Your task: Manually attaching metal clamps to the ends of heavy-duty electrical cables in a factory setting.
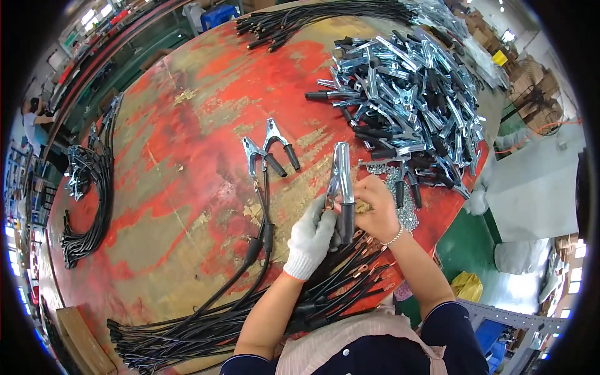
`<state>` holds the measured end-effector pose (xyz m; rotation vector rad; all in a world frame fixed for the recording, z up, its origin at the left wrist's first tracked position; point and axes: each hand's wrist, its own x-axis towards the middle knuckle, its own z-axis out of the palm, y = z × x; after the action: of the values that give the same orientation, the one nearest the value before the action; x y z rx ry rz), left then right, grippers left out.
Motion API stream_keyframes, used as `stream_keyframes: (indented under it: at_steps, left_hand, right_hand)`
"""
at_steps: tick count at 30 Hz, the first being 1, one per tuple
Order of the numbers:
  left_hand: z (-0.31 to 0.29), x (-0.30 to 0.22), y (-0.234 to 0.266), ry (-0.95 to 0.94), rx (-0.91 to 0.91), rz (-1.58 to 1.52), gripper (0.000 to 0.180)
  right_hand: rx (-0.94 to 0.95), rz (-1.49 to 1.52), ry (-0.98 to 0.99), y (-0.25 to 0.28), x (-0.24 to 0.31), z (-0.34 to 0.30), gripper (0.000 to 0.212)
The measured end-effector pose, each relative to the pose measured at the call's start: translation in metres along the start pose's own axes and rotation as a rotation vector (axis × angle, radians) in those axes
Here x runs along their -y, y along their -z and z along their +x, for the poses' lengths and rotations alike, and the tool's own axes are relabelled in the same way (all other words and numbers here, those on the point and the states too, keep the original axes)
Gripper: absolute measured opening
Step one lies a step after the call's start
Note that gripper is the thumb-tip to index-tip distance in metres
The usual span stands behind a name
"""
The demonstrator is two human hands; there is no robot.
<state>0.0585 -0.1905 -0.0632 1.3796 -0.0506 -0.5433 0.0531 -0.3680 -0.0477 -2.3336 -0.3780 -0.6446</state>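
Note:
My left hand (309,240), in a white knit glove, grips a silver spring clamp (342,172) with black handle sleeves, its jaws pointing away from me. Against the clamp's right side, my bare right hand (378,209) has its fingers drawn together; what they pinch, if anything, is hidden. Beneath both hands lies a bundle of black cables (300,312) with copper ring ends. Left of the held clamp rest two more: one clamp (252,153) has a cable at its jaw, and another clamp (273,134) lies just beyond it.
A big heap of clamps (412,100) covers the table's right side. Small metal nuts (406,212) are scattered by my right hand. More black cables (287,22) lie at the far edge; finished-looking clamped cables (103,194) curl at the left. A fan (531,94) stands right.

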Motion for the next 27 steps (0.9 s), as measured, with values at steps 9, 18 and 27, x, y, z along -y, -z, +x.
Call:
stream_keyframes:
  at_steps: [9, 18, 27]
  left_hand:
    - [-0.003, -0.004, -0.001, 0.008, 0.012, -0.03, 0.046]
    - [0.001, 0.005, -0.001, -0.046, -0.001, 0.026, 0.039]
    - [-0.006, -0.013, -0.004, 0.055, -0.005, -0.088, 0.037]
  right_hand:
    - [0.008, -0.146, 0.121, -0.001, 0.016, 0.012, 0.023]
    - [-0.072, -0.096, 0.115, -0.004, 0.013, 0.009, 0.022]
    - [-0.012, -0.077, 0.133, -0.003, 0.009, 0.01, 0.024]
